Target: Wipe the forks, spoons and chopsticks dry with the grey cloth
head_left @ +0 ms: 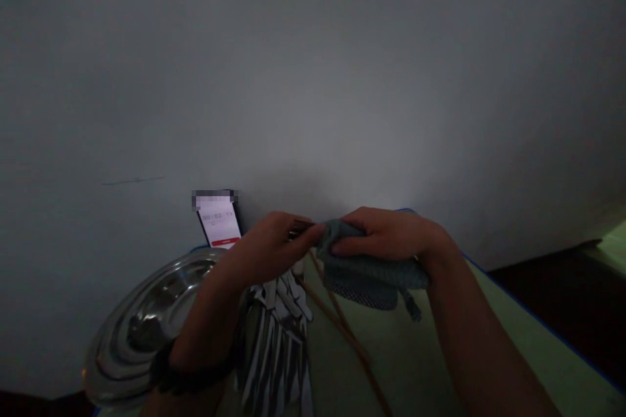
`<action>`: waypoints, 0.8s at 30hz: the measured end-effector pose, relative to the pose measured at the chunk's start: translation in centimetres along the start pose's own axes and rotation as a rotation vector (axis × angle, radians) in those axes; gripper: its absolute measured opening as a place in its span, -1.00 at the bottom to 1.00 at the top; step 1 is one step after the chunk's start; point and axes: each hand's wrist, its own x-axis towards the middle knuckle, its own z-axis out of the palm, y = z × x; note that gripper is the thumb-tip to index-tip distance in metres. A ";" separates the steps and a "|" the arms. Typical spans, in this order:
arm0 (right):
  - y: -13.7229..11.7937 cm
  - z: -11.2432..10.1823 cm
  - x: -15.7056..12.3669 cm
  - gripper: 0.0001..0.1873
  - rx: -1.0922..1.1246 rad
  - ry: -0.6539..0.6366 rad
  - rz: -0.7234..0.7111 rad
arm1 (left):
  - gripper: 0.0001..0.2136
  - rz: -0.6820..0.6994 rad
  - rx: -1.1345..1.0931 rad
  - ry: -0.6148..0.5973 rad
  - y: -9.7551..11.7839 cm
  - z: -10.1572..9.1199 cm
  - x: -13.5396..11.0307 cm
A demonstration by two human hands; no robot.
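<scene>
My left hand (274, 244) is closed around a fork (299, 227), whose tines show at the fingers; the rest of it is hidden. Pressed against it from the right is a grey-green cloth (374, 273), which my right hand (391, 233) pinches between thumb and fingers. The cloth covers whatever part of the fork lies inside it, and its lower edge and a loop hang down. Below my left hand lies a pile of metal cutlery (278, 345), mostly handles pointing toward me. Two thin brown sticks (349, 335), like chopsticks, cross on the table beside the pile.
Shiny stacked metal dishes (105, 358) stand at the left, partly behind my left forearm. A phone (218, 225) showing a timer leans on the grey wall (313, 78) behind. The pale green table (493, 313) has a blue edge at the right.
</scene>
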 end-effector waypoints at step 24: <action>3.7 3.0 -4.0 -0.67 0.135 0.155 -0.023 | -0.57 -0.020 0.061 -0.090 -0.8 0.8 1.4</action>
